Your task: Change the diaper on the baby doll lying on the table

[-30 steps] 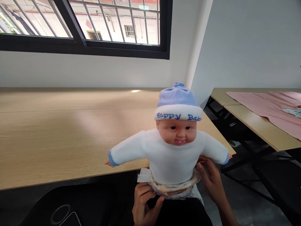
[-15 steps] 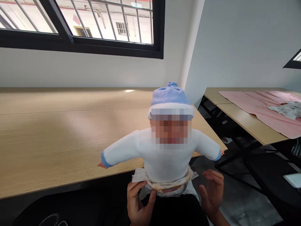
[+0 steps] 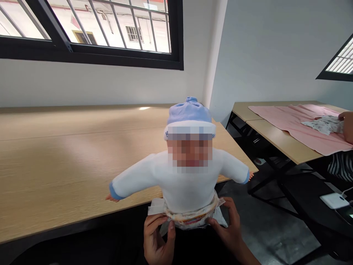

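A baby doll (image 3: 190,182) in a white top with blue cuffs and a blue-and-white cap (image 3: 190,114) sits upright, facing me, its arms spread wide. Around its waist is a diaper (image 3: 193,219) with a patterned band and a pale tab sticking out at each side. My left hand (image 3: 157,239) grips the diaper's left edge, fingers just under the tab and thumb at the front. On the opposite side, my right hand (image 3: 230,230) holds the right edge, with its fingers by the tab and its thumb on the front. The doll's legs are hidden.
A wooden table (image 3: 68,165) stands behind and left of the doll. At the right, a second table (image 3: 281,138) bears a pink cloth (image 3: 289,121) and a patterned cloth (image 3: 322,124), touched by another person's hand (image 3: 348,127). A white device (image 3: 334,200) lies on a black chair (image 3: 306,195).
My right hand has moved left onto the diaper's right edge and closed there. My left hand keeps its grip. Another person's hand has appeared at the far right as the view shifted right.
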Demonstrator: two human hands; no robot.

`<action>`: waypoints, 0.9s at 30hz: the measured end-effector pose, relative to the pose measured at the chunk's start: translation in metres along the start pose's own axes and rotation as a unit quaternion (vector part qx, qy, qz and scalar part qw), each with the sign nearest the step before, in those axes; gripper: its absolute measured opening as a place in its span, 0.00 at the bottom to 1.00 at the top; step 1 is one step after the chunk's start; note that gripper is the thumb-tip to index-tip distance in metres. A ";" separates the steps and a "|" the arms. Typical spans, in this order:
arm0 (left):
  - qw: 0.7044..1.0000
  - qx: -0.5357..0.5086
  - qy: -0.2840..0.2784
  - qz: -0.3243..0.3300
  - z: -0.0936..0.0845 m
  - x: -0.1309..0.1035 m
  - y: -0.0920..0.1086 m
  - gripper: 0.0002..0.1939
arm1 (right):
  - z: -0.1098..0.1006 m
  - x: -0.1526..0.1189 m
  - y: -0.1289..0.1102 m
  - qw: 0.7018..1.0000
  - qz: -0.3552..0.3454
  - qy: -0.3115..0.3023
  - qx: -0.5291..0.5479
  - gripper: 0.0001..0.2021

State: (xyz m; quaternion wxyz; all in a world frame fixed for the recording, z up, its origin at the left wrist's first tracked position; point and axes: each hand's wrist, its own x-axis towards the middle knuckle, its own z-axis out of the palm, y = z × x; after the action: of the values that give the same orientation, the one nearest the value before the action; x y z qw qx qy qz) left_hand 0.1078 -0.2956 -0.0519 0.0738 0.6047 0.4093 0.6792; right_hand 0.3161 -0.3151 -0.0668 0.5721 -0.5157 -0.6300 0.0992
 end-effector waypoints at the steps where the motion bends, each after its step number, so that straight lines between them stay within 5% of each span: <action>1: 1.000 0.000 -0.002 0.001 0.000 0.000 -0.001 0.13 | 0.001 -0.001 -0.001 1.000 0.006 0.012 0.001 0.17; 6: 1.000 0.007 -0.008 0.017 0.000 0.001 -0.003 0.14 | 0.011 -0.006 -0.015 0.998 -0.043 0.052 0.000 0.23; 17: 0.978 0.152 -0.036 0.138 0.002 0.002 0.011 0.11 | 0.022 0.013 -0.033 0.986 -0.161 0.035 0.034 0.12; 23: 0.981 0.119 -0.071 0.139 -0.003 0.004 0.010 0.07 | 0.008 0.002 -0.012 0.986 -0.110 0.066 0.106 0.13; 27: 0.997 0.048 -0.007 0.060 -0.013 0.006 -0.004 0.07 | -0.011 0.001 0.012 0.987 -0.065 0.130 0.071 0.09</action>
State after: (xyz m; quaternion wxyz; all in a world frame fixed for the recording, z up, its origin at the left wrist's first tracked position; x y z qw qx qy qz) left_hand 0.0932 -0.2955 -0.0496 0.0061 0.6359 0.4039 0.6576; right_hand 0.3319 -0.3140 -0.0712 0.6897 -0.4402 -0.5736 0.0389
